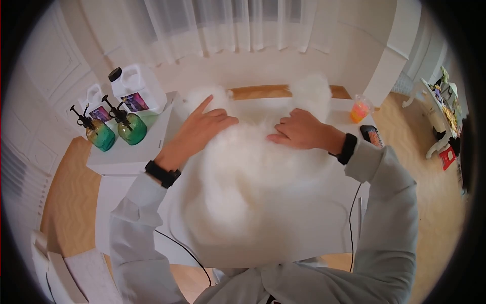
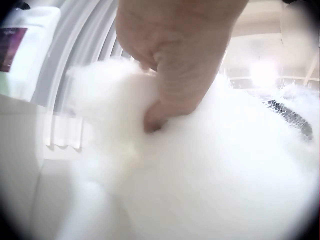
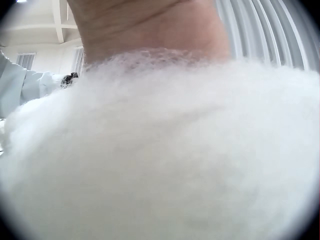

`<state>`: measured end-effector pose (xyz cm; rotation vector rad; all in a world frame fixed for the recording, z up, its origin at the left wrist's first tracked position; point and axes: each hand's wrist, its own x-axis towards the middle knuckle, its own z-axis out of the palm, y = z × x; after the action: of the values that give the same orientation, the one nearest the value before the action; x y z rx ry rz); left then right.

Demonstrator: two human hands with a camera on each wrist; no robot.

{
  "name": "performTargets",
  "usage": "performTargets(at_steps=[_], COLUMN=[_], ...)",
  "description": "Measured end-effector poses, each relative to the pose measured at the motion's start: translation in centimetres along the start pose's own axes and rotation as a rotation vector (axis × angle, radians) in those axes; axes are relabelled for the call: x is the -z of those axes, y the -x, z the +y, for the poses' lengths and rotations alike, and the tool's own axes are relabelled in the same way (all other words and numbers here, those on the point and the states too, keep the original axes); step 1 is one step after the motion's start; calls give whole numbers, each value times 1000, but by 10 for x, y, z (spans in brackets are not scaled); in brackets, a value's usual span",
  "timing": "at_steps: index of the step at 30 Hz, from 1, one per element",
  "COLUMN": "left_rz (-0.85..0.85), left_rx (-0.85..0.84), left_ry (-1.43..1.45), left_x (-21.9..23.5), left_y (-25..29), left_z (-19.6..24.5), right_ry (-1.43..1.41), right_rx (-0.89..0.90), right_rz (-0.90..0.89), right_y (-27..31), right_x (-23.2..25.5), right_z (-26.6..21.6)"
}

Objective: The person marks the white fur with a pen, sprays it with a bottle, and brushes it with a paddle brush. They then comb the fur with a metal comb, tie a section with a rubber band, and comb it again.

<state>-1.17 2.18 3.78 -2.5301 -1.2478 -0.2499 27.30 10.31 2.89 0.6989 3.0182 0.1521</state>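
A large, fluffy white mass, soft like long fur or fibre, spreads across the white table; its outline is blurred. Against its upper left side rests my left hand, index finger pointing away, other fingers over the fluff. One fingertip presses into the white fluff in the left wrist view. On the upper right, my right hand grips the fluff with curled fingers, thumb pointing left. In the right wrist view, the white fluff hides the fingers. Two fluffy tufts rise beyond the hands.
Two green spray bottles and two white jugs stand on a white cabinet at left. A cup with orange contents and a black-edged brush lie at the table's right edge. Black cables hang from both sides.
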Motion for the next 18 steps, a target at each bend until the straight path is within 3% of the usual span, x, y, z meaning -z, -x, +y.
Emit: performTargets(at_steps=[2,5,8,10,11,13,17,18], left_rz=[96,89,198,232,228,458,630,729], left_rx=[-79,-31,20,164,171,467,675,871], left_ry=[58,-13,35,40,31,252,293,239], left_x=[-6,-18,3,23,28,38,28,22], left_y=[-8,-8,11,34,48,81,136,143], left_z=[-5,-9,2,0,-1,-6,-26,-35], right_ry=[48,82,54,-40,-42,-148,-122,-198], right_rx=[-31,-37,-17,-91,-80,-38,43,39], right_rz=[119,286,237,84,91,405,597,604], right_y=[9,12,12,11,11,7,-8,-13], right_x=[-7,-18,-6,4,7,14,41,44], right_z=[0,0,-2,-5,-7,-11,-29,-35])
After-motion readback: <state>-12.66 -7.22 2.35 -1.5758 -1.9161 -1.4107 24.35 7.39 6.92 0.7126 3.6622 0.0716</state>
